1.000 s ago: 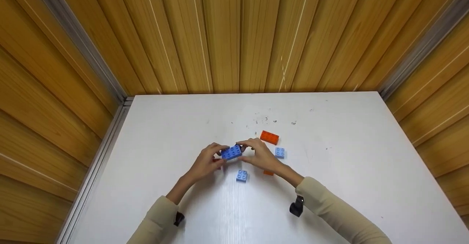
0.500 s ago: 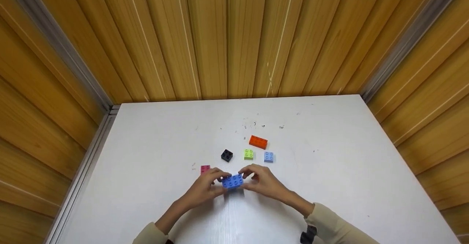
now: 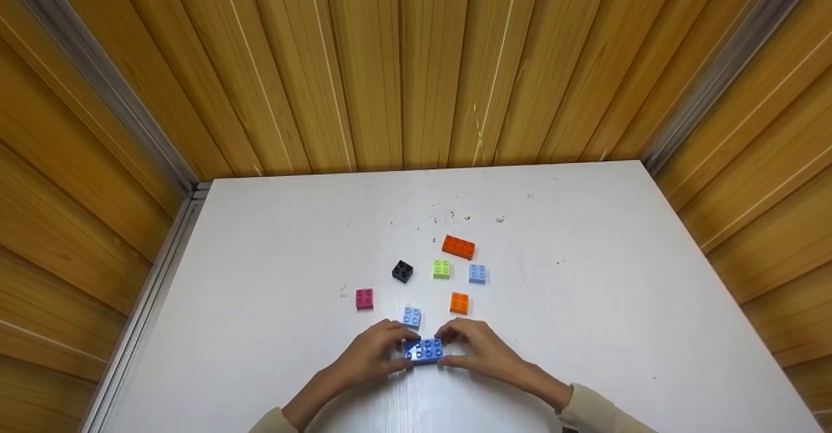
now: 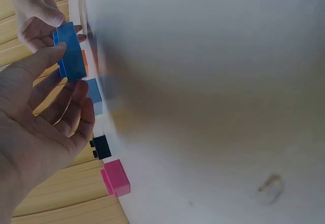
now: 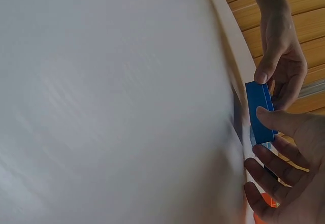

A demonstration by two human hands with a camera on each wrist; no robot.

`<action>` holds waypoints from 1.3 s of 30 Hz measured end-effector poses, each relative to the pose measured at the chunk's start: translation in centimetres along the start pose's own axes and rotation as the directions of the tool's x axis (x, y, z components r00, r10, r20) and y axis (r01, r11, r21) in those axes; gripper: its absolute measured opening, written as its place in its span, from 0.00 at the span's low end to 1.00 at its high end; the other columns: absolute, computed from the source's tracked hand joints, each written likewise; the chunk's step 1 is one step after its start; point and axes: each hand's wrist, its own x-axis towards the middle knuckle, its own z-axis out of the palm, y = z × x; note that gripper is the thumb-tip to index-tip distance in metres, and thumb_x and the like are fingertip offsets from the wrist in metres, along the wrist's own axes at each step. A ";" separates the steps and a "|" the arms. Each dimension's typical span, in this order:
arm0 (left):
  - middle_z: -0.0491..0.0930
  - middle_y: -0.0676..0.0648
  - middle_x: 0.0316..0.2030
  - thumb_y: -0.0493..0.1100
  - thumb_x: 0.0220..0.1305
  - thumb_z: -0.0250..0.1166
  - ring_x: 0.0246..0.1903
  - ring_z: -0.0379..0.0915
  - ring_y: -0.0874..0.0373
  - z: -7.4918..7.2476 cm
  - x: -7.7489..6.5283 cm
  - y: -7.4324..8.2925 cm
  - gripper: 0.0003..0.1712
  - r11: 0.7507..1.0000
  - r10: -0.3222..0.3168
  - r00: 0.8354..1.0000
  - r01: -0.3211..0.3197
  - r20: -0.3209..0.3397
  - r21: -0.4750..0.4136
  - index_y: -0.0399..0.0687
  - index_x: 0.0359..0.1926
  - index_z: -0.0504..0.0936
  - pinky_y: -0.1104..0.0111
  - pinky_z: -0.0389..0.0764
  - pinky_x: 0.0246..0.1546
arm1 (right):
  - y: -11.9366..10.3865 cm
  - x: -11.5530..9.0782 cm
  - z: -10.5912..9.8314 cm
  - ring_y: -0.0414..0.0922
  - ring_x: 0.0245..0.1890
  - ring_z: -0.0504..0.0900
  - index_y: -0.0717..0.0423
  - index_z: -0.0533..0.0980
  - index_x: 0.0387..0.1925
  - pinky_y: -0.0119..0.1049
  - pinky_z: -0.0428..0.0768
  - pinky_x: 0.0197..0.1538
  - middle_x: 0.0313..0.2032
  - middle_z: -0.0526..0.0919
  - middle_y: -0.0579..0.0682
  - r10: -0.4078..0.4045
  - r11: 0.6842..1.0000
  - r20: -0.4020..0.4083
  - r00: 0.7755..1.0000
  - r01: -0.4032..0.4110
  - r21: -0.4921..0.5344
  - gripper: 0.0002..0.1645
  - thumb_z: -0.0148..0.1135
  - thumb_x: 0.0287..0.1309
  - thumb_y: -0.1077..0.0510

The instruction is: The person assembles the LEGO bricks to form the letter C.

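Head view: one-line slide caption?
Both hands hold a studded blue brick; seven other bricks lie beyond it on the white table.

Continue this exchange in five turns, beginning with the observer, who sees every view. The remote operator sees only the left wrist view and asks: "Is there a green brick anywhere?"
Observer: Yes, the head view shows a lime brick, right of the black brick.
Operator: I see the left hand and right hand holding the blue brick, and one light blue brick. Is there another?
Observer: Yes, the head view shows a second one, right of the lime brick.
Operator: Which brick lies farthest from the hands?
Observer: In the head view, the long red brick.
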 end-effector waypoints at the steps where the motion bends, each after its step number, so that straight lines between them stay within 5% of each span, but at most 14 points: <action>1: 0.85 0.50 0.50 0.43 0.57 0.76 0.47 0.77 0.62 0.1 0.0 0.0 0.23 1.000 -0.002 1.000 0.002 0.001 0.003 0.49 0.55 0.86 0.67 0.80 0.52 | 0.0 -0.1 0.1 0.46 0.48 0.85 0.54 0.81 0.51 0.37 0.82 0.56 0.48 0.87 0.48 0.003 1.000 0.003 1.000 -0.003 -0.009 0.23 0.76 0.56 0.52; 11: 0.85 0.50 0.44 0.40 0.55 0.76 0.41 0.76 0.63 0.5 -0.3 -0.6 0.22 1.000 -0.009 1.000 0.009 -0.011 -0.007 0.48 0.53 0.87 0.73 0.79 0.43 | 0.2 -0.3 0.8 0.42 0.48 0.81 0.50 0.81 0.51 0.35 0.79 0.56 0.46 0.86 0.44 0.025 0.997 0.001 1.000 -0.025 -0.079 0.22 0.76 0.56 0.50; 17: 0.85 0.51 0.44 0.41 0.56 0.76 0.39 0.75 0.63 0.3 -0.3 -0.7 0.22 0.999 -0.033 0.999 0.033 -0.005 -0.005 0.48 0.53 0.87 0.74 0.77 0.40 | 0.4 0.2 0.2 0.44 0.44 0.83 0.55 0.81 0.52 0.33 0.81 0.50 0.45 0.86 0.49 0.004 1.000 0.030 1.000 -0.003 -0.010 0.22 0.74 0.59 0.50; 23: 0.85 0.50 0.44 0.40 0.55 0.76 0.40 0.77 0.59 0.1 -0.3 -0.7 0.21 1.000 -0.025 0.999 0.026 -0.023 0.011 0.47 0.52 0.87 0.74 0.77 0.40 | -0.4 2.0 -0.7 0.45 0.40 0.85 0.61 0.80 0.53 0.33 0.83 0.45 0.44 0.87 0.57 -0.072 0.997 -0.045 0.996 0.072 0.001 0.19 0.69 0.64 0.55; 28: 0.86 0.50 0.43 0.41 0.54 0.77 0.39 0.78 0.59 0.1 -0.4 -0.7 0.22 1.000 -0.022 0.999 0.022 -0.037 0.017 0.46 0.51 0.87 0.74 0.78 0.39 | -1.1 3.9 -0.5 0.46 0.40 0.86 0.61 0.80 0.53 0.33 0.84 0.45 0.45 0.86 0.57 -0.128 0.991 -0.096 0.987 0.125 -0.036 0.17 0.68 0.65 0.58; 39: 0.86 0.51 0.44 0.42 0.54 0.78 0.40 0.77 0.59 0.4 -0.3 -0.8 0.22 0.999 -0.028 0.998 0.030 -0.059 0.038 0.48 0.51 0.87 0.73 0.77 0.40 | -1.4 5.6 1.1 0.47 0.51 0.80 0.51 0.84 0.51 0.43 0.79 0.57 0.50 0.83 0.48 -0.113 0.958 -0.103 0.988 0.081 -0.275 0.17 0.72 0.60 0.58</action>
